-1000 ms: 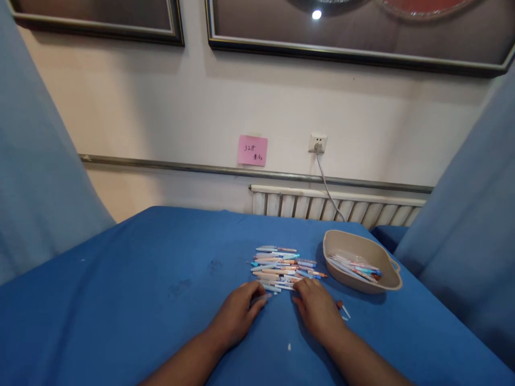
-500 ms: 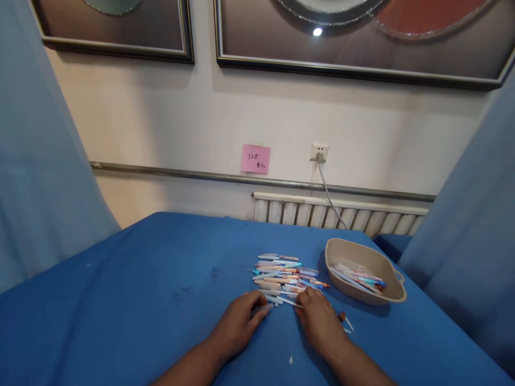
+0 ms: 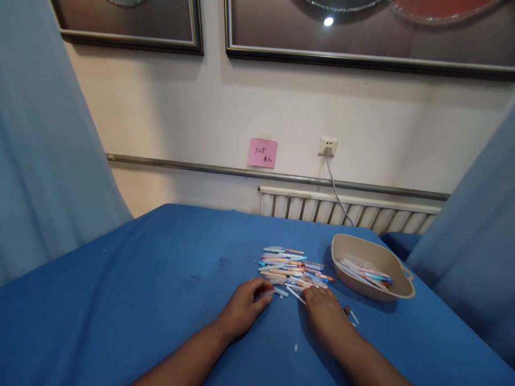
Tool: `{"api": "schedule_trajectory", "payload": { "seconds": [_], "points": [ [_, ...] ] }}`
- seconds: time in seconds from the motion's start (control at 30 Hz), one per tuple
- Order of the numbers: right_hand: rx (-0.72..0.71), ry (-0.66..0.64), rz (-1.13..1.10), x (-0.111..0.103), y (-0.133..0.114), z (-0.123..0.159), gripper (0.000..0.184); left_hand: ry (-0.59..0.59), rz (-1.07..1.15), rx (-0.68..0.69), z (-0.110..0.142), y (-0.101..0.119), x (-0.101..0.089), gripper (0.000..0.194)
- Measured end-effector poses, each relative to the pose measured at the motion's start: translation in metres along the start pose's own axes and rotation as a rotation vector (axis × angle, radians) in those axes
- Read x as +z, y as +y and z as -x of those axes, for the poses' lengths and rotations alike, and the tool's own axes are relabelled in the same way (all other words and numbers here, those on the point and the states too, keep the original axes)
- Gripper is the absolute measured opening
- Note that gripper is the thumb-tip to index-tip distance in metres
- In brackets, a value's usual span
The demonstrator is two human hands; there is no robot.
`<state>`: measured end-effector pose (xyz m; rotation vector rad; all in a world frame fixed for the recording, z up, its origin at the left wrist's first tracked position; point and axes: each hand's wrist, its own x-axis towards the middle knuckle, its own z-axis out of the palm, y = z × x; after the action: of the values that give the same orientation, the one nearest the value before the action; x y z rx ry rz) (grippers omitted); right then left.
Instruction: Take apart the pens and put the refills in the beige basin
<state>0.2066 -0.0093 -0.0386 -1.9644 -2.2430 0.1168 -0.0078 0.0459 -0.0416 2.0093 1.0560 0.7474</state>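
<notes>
A pile of pens, mostly pale blue, peach and white, lies crosswise on the blue cloth. At its near left edge is my left hand, fingers curled toward the thumb around something pale I cannot make out. My right hand bends over the near right end of the pile, its fingertips partly hidden. A thin white pen slants out from under its thumb side, and I see it as held there. A light blue pen piece lies between the hands.
A beige basin holding several pens stands right of the pile. Small loose pieces lie beyond my right hand, and a white scrap lies nearer. A radiator and a plugged-in cord are behind the blue-covered table.
The view has shifted slightly. My left hand has drawn its fingers in closer around the pale thing. The white pen by my right hand now slants more steeply.
</notes>
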Motion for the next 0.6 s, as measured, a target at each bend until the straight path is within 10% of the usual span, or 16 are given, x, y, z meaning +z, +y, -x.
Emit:
{"api": "schedule_trajectory", "payload": {
  "seconds": [0.6],
  "points": [
    [-0.137,0.108,-0.340,-0.002,0.018,0.015,0.021,-0.048,0.198,-0.006,0.001,0.002,0.003,0.021]
  ]
}}
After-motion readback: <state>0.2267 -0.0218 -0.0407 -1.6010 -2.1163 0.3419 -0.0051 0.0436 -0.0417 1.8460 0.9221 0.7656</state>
